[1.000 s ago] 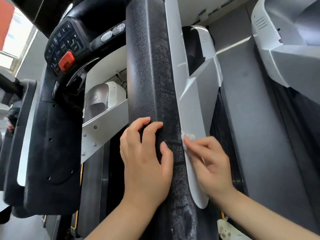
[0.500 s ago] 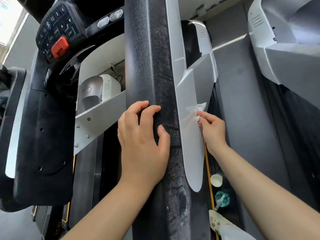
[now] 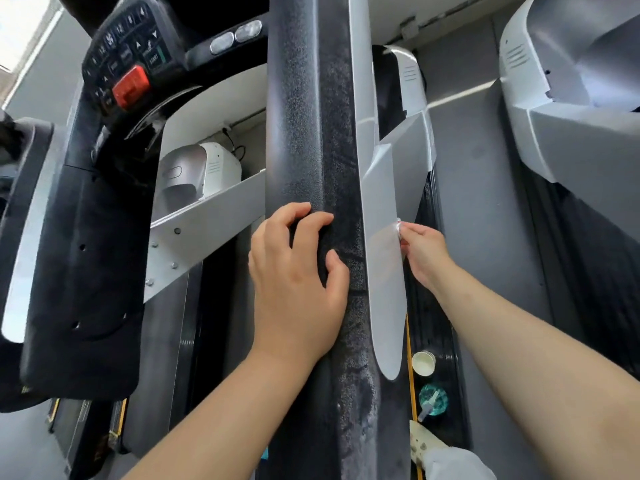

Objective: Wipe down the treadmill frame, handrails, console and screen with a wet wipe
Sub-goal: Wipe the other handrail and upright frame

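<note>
At the far left stands the treadmill console (image 3: 86, 216), a black slab with a pale strip down its outer edge, tilted so its top leans toward the middle of the view. Above it the keypad (image 3: 128, 53) carries a red stop button (image 3: 131, 85) and a key marked START. Behind and below the keypad, a silver motor cover (image 3: 194, 174) shows beside a grey frame bracket (image 3: 204, 233) with bolt heads, slanting up to the right.

The black handrail (image 3: 311, 133) fills the centre — a thick, textured bar whose long axis runs from the bottom of the view straight up to the top edge, pointing away from the camera. The left hand (image 3: 294, 278) rests on its left flank, fingers curled over the black surface and the thumb laid across toward the middle, gripping the rail.

Just right of the rail runs a silver trim panel (image 3: 384, 271), long and narrow, parallel to the rail, its rounded tip pointing down toward the camera. The right hand (image 3: 420, 252) meets the panel's right edge, fingers curled and pinching the wet wipe (image 3: 398, 226) — only a small white scrap shows, pressed against that edge about level with the left hand's knuckles.

Lower right, on the dark belt (image 3: 440, 327), stand a white cup (image 3: 424, 362) and a teal spray bottle (image 3: 433, 400), with a shoe (image 3: 424, 441) near the bottom. A neighbouring machine's grey housing (image 3: 571, 126) fills the upper right.
</note>
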`<action>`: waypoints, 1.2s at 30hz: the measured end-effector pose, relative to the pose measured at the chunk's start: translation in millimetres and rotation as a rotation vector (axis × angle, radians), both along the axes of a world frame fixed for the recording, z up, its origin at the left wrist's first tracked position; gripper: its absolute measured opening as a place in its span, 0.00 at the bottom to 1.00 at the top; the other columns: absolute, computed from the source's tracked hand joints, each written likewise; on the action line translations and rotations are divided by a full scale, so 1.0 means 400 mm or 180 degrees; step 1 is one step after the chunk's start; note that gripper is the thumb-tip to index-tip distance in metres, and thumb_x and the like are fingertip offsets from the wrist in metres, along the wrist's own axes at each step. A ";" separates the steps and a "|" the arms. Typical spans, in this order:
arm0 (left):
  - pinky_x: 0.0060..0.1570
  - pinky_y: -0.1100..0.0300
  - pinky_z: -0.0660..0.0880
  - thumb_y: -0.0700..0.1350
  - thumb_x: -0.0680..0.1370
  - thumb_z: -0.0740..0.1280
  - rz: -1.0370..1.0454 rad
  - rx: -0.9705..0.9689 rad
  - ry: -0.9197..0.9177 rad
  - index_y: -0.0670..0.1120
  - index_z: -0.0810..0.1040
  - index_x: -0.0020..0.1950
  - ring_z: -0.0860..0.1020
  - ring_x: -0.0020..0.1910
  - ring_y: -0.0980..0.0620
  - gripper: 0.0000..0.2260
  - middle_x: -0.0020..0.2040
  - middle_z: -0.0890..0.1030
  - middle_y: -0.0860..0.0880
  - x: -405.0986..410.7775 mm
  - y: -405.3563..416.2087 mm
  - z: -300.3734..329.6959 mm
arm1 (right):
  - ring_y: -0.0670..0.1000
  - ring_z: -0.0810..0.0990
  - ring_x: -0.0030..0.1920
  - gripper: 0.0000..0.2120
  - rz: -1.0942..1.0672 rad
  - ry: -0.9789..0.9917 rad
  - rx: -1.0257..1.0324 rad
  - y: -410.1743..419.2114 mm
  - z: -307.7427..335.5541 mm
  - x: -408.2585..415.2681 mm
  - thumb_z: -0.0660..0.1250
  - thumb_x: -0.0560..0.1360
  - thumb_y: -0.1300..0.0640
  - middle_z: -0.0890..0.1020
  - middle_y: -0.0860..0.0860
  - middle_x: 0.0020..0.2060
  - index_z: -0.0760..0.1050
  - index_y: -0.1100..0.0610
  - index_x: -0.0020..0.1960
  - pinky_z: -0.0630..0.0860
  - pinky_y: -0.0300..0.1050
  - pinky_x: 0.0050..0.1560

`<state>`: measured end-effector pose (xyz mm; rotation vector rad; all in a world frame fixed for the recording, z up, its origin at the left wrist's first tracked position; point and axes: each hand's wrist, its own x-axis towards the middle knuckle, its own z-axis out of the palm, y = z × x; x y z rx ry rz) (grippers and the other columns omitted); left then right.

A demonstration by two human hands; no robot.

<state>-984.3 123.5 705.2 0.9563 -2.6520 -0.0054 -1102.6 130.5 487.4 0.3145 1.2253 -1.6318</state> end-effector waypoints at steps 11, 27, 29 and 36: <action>0.63 0.60 0.58 0.46 0.73 0.59 0.0007 0.0164 -0.0016 0.49 0.72 0.59 0.65 0.60 0.49 0.15 0.60 0.66 0.51 0.007 -0.008 0.005 | 0.49 0.79 0.50 0.13 0.0267 0.0259 0.0415 0.035 0.012 0.020 0.65 0.78 0.61 0.82 0.52 0.52 0.76 0.61 0.62 0.75 0.42 0.53; 0.59 0.53 0.64 0.46 0.72 0.59 -0.0027 0.0191 0.0108 0.44 0.77 0.57 0.65 0.58 0.49 0.16 0.59 0.73 0.44 0.006 -0.007 -0.005 | 0.38 0.77 0.58 0.13 -0.0304 0.2355 -0.0071 0.152 0.177 0.184 0.66 0.75 0.67 0.79 0.43 0.55 0.78 0.61 0.60 0.71 0.35 0.63; 0.59 0.54 0.63 0.47 0.72 0.58 -0.0017 0.0208 0.0136 0.44 0.77 0.57 0.65 0.58 0.49 0.17 0.59 0.73 0.44 0.004 -0.008 -0.003 | 0.46 0.77 0.60 0.13 0.0034 0.1712 0.0492 0.114 0.106 0.139 0.64 0.77 0.64 0.80 0.49 0.56 0.78 0.60 0.61 0.71 0.41 0.64; 0.58 0.59 0.61 0.47 0.72 0.58 -0.0050 0.0117 0.0200 0.45 0.77 0.57 0.67 0.57 0.48 0.17 0.58 0.74 0.45 0.003 -0.006 -0.009 | 0.44 0.79 0.57 0.12 -0.0735 0.2359 -0.0672 0.151 0.280 0.189 0.67 0.75 0.63 0.80 0.45 0.53 0.78 0.58 0.58 0.72 0.38 0.62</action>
